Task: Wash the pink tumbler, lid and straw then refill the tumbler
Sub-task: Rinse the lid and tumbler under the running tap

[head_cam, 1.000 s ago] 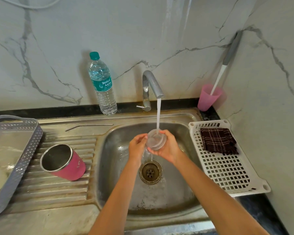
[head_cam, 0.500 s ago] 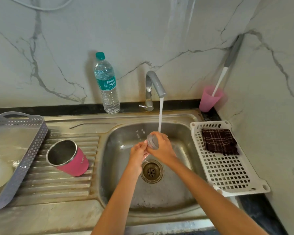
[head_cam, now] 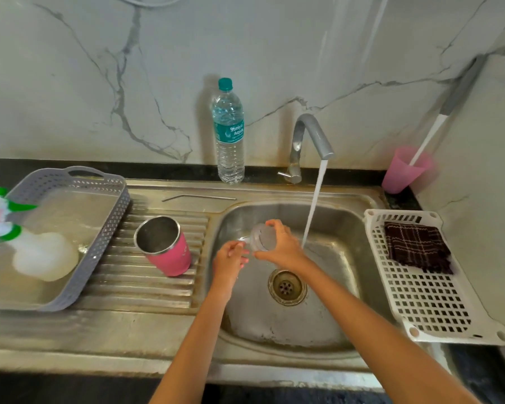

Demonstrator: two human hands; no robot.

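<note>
Head camera: we look down on a steel sink (head_cam: pixel 274 330) that fills the middle of the frame. At its centre, the right hand (head_cam: pixel 285 250) grips a clear round lid (head_cam: pixel 261 237) by the rim, fingers curled over its top edge and the lid tilted on edge. The left hand (head_cam: pixel 229 258) sits just left of the lid with fingers loosely curled; we cannot tell whether it touches or grips the lid. A stream of water (head_cam: pixel 312 217) falls from the tap (head_cam: pixel 311 135) just right of the hands, clear of the lid.

Left of centre, the pink tumbler (head_cam: pixel 169 249) rests on the ribbed drainboard, its open steel mouth facing the upper left. Above it, a thin metal straw (head_cam: pixel 199 197) lies along the sink's back ledge.

We also see a water bottle (head_cam: pixel 229 132) against the wall at top centre, a grey basket (head_cam: pixel 111 228) at left, and a white tray (head_cam: pixel 426 304) at right carrying a dark checked cloth (head_cam: pixel 417 249).
</note>
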